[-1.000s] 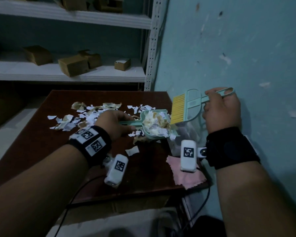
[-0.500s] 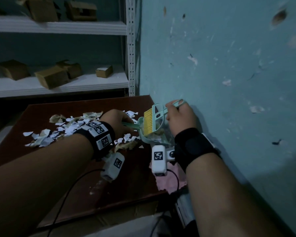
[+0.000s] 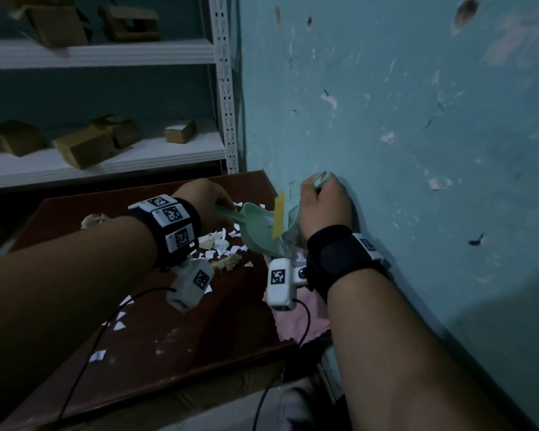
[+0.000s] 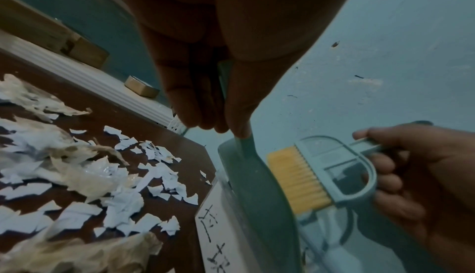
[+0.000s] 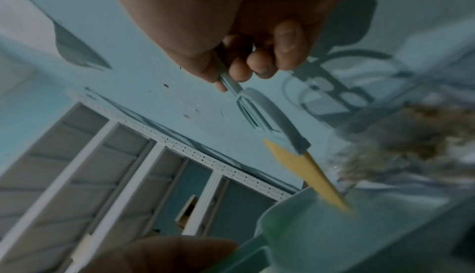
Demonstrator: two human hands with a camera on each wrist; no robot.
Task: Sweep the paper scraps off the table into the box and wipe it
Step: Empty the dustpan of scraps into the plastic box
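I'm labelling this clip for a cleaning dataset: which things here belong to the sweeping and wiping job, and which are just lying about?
Part of the job:
- dustpan, held by the left hand
- brush, held by the right hand
- paper scraps on the table
- clear box beside the table
- pink cloth

Lying about:
- cardboard boxes on the shelf

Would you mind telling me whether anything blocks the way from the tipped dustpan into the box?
Nothing visible does: the dustpan tips over the box beside the table edge, with only the brush against it.
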